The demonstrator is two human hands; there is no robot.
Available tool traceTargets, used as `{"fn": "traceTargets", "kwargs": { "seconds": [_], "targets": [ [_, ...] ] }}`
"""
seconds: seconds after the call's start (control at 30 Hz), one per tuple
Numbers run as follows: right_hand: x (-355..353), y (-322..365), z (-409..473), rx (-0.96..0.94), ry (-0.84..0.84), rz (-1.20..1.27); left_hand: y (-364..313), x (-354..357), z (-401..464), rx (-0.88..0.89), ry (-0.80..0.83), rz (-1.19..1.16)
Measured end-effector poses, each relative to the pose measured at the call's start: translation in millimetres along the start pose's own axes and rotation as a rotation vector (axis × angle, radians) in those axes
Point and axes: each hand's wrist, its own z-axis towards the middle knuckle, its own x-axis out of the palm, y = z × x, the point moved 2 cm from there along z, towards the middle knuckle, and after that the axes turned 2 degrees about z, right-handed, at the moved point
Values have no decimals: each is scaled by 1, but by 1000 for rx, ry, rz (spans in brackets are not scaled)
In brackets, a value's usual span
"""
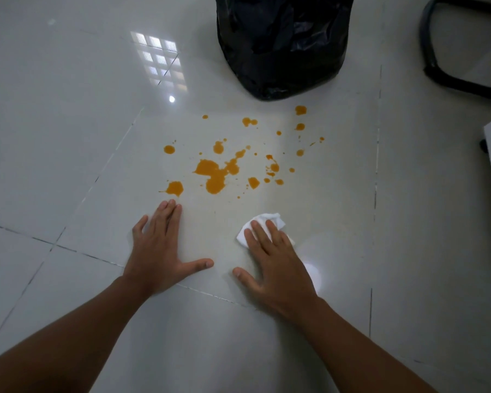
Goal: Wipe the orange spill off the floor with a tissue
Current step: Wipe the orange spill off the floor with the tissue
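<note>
A glossy pale tiled floor (68,137) carries a black plastic bin bag (281,46) beyond the scattered orange liquid spill (214,177). The left hand (159,251) lies flat, fingers (169,214) straight. The right hand (275,262) presses a crumpled white tissue (267,222) under seemingly straight fingers, short of the spill.

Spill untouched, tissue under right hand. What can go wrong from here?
1. The left hand lies flat with fingertips just short of a blob of the orange spill; a small slide could smear it.
2. The white tissue under the right hand looks small against the widely scattered drops, so it may saturate and spread them.
3. Drops reach near the black bin bag; far wipes may brush it.
</note>
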Motion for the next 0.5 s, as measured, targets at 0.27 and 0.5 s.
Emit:
{"fn": "traceTargets", "kwargs": {
  "seconds": [0.27, 0.5],
  "targets": [
    [-7, -34, -30, -57, 61, -163, 0, -1, -1, -2, 21, -32],
    [-29, -60, -11, 187, 42, -126, 3, -1, -2, 20, 3, -60]
  ]
}}
